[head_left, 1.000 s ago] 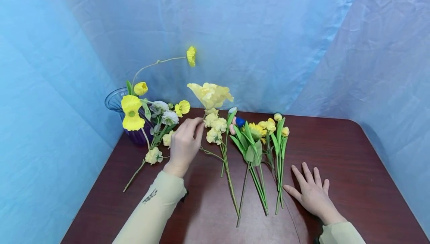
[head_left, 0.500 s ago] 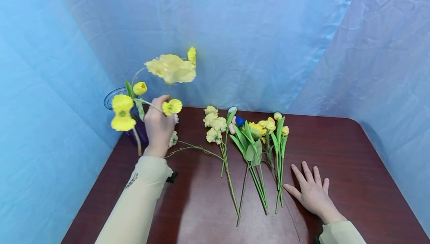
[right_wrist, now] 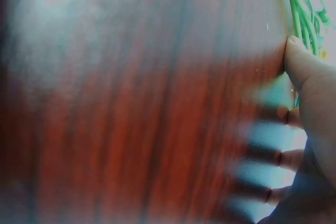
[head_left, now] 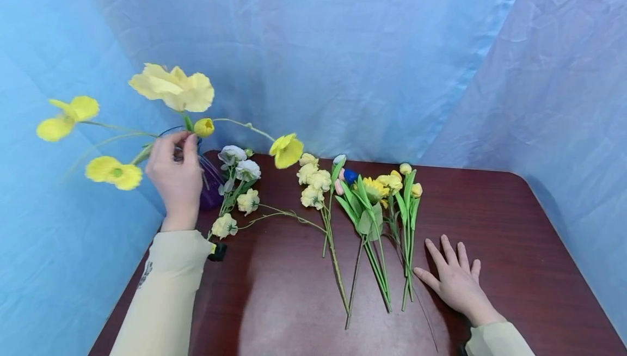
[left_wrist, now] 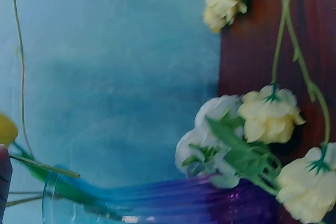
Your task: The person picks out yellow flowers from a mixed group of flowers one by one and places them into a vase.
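My left hand (head_left: pixel 175 179) pinches the thin stem of a large pale yellow flower (head_left: pixel 172 89) at the mouth of a blue-to-purple glass vase (head_left: pixel 211 184). In the left wrist view the stem's lower end (left_wrist: pixel 73 173) shows over the vase rim (left_wrist: pixel 48 198). A yellow tulip (head_left: pixel 203 127) and several bright yellow poppies (head_left: pixel 287 150) rise from the vase, partly hidden by the hand. My right hand (head_left: pixel 458 285) rests on the table with fingers spread, its thumb near green stems (head_left: pixel 407 269).
White flowers (head_left: pixel 247 171) lie beside the vase. To the right lie a branched pale yellow spray (head_left: pixel 315 182), tulips with a blue bloom (head_left: pixel 349 177), a sunflower (head_left: pixel 374 190) and yellow buds (head_left: pixel 416 190). Blue cloth (head_left: pixel 343 62) hangs behind the brown table (head_left: pixel 294 301).
My left hand has carried the pale yellow flower leftward from near the spray to the vase mouth. The poppies in the vase have swung round. My right hand has stayed put.
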Tool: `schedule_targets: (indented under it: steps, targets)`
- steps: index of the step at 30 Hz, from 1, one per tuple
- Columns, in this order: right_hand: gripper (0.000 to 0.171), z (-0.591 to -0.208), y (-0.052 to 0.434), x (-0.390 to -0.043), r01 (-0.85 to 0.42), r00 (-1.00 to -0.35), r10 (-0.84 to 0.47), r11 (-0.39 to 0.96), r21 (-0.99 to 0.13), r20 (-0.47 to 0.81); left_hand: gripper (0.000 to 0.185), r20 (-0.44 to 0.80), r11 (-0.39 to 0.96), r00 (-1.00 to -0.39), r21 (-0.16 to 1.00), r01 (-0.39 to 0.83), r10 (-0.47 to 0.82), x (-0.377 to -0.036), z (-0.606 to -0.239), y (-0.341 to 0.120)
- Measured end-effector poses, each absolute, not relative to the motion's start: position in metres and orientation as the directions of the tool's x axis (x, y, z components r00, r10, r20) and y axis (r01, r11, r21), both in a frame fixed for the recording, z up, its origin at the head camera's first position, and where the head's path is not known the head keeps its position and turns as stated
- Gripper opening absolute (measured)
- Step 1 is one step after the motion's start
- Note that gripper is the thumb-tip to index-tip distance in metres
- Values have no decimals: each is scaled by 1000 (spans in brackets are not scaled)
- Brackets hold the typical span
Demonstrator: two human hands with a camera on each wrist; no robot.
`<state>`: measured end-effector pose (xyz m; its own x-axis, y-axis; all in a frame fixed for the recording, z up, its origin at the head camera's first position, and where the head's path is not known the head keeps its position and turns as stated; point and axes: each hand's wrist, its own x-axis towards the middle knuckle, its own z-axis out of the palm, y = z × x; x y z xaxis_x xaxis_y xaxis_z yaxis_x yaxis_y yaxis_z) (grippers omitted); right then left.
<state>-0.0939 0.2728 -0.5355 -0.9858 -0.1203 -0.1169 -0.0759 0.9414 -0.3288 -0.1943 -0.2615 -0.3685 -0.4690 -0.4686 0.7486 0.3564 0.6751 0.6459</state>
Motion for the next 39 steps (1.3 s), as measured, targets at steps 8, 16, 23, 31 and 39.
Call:
schedule_targets:
  steps: [8,16,23,31,39]
  targets:
    - [87,-535,272,-94,-78,-986,-122,941,-329,-113,25,706,652,-417,700,290,-573,-199,-353,-291]
    - [87,-537,273,-94,-81,-986,-123,943,-324,-109,20,585,530,-464,808,258,-665,-197,-332,-299]
    - [87,-535,272,-94,-79,-987,-118,945,-316,-106,16,477,370,-517,879,302,-711,-195,-315,-305]
    - [86,-534,271,-93,-84,-988,-119,945,-315,-94,19,415,244,-521,898,365,-746,-199,-313,-314]
    - [85,-537,272,-93,-83,-990,-117,943,-323,-85,22,416,382,-520,907,178,-746,-212,-332,-330]
